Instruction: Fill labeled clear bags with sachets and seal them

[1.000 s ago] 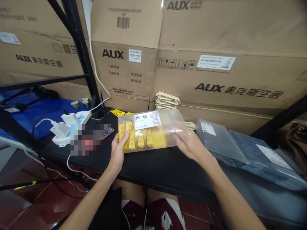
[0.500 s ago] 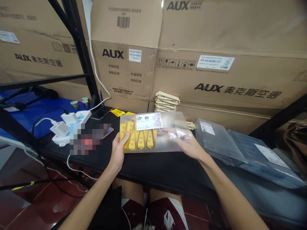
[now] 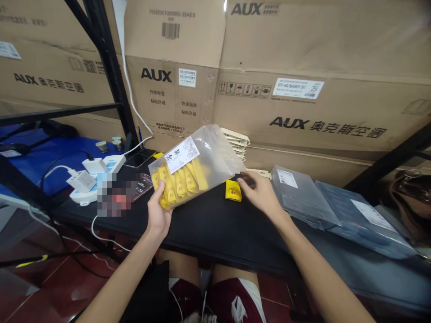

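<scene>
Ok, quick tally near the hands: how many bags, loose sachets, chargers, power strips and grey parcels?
Clear bag: 1
Loose yellow sachet: 1
White chargers: 2
Power strip: 1
Grey parcels: 2
Total: 7

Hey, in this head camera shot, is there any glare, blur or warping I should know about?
In the head view, glare whitens the upper part of the clear plastic bag, a pixelated patch hides part of the black table, and wide-angle warping slants the black shelf upright.
</scene>
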Motion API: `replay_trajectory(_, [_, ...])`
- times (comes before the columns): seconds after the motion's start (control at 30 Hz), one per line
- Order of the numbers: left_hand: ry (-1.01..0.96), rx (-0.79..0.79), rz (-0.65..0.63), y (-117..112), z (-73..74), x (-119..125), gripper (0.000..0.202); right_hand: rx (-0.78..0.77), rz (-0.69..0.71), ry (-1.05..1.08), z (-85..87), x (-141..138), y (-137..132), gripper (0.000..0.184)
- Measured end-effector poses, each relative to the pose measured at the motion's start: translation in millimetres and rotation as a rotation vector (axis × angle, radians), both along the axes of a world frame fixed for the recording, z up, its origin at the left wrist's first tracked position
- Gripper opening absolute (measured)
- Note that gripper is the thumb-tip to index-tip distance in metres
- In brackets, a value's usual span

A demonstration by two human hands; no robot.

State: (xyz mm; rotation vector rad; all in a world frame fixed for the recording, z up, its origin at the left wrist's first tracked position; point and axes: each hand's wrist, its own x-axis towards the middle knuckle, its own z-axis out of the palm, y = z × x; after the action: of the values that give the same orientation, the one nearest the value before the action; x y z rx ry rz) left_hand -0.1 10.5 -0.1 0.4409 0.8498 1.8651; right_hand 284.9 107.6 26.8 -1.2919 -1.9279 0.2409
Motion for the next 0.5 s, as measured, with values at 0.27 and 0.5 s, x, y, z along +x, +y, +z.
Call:
replay_trajectory(0.27, [-0.003,0.005,-0.027,-2,-0.7,1,0.044,-0.208,0.255,-0.457,-14.8,-22,-9,0.043])
replay_trajectory(0.5, [0.02,-0.001,-0.037,-1,-3.4,1,0.044,-0.136,0.051,-0.543,-6.4,-3,-3,0.042])
